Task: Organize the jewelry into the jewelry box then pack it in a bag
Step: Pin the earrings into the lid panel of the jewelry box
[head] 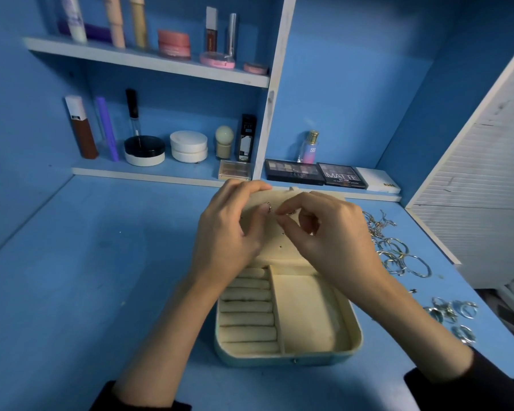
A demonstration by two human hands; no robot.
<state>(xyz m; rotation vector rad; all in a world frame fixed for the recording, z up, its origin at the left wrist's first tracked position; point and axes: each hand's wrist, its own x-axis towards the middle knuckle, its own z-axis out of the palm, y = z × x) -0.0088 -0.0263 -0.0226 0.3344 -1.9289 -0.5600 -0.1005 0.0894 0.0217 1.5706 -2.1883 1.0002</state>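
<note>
Jewelry box [347,330]: was set open on the blue surface [101,277], lid [275,247] stood upright, cream lining looked soft.
Left hand [229,229]: was curled over the lid's top edge, so it was kept steady.
Right hand [333,232]: was pinched narrow on a tiny earring [268,207] at the lid's hole panel, as far as could be made out.
Handling: earring judged feather-light, stiff, easily dropped; best taken by its front with fingertips.
Still loose: hoops [404,259] and rings [454,310] were left right of the box.
Writing: "MATTE" could be read on a palette [341,175], "SB" on a bottle [311,148].
</note>
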